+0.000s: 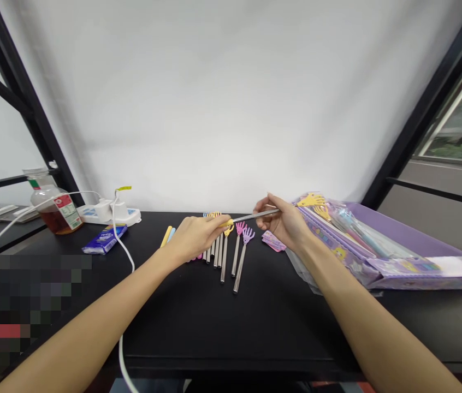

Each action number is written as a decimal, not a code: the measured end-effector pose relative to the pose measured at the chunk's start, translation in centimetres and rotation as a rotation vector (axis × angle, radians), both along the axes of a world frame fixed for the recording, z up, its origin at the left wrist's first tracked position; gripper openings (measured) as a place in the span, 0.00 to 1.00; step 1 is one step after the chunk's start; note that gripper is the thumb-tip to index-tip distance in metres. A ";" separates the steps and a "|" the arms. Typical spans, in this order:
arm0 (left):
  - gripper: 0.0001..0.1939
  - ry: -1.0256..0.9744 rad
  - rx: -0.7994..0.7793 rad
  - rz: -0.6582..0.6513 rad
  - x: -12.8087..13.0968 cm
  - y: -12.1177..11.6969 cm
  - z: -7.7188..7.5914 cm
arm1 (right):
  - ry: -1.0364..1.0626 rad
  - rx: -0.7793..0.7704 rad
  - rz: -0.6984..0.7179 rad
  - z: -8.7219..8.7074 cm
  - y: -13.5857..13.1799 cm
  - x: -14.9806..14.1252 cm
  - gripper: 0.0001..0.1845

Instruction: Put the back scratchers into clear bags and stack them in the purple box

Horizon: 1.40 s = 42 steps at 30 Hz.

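Both my hands hold one small telescopic back scratcher [251, 217] level above the black table [255, 322]. My left hand [196, 236] pinches its yellow claw end. The fingers of my right hand [282, 221] are closed round the silver metal shaft at the other end. Just below lie several more scratchers [231, 251] side by side, silver shafts with yellow, pink and purple claw heads.
A purple box [403, 248] with packaged scratchers, one yellow claw on top, lies at the right. A small pink packet [274, 240] sits near my right hand. At the left are a bottle [53, 207], a white power strip [110, 213] with cable, and a blue tissue pack [104, 239].
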<state>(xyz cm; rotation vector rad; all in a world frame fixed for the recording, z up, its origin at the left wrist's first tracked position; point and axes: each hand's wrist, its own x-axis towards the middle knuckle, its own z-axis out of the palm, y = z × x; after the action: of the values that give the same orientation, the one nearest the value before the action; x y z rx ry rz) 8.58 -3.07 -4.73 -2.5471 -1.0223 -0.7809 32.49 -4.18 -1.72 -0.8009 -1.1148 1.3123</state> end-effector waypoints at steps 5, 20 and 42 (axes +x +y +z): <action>0.17 0.019 0.033 0.024 0.0 -0.1 -0.1 | -0.165 -0.026 0.077 -0.2 -0.2 0.6 0.31; 0.17 -0.170 -0.054 -0.166 0.4 -0.9 -0.1 | -0.196 0.128 0.223 -0.7 -1.2 0.8 0.27; 0.17 -0.143 -0.189 -0.236 -0.5 -0.9 1.8 | -0.236 0.051 0.071 -1.2 -1.2 0.6 0.23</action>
<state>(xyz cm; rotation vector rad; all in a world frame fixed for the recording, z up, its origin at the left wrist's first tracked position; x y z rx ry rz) 8.09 -3.98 -2.92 -2.8468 -0.8833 -0.9840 33.04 -5.34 -2.87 -0.9020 -1.3689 1.2648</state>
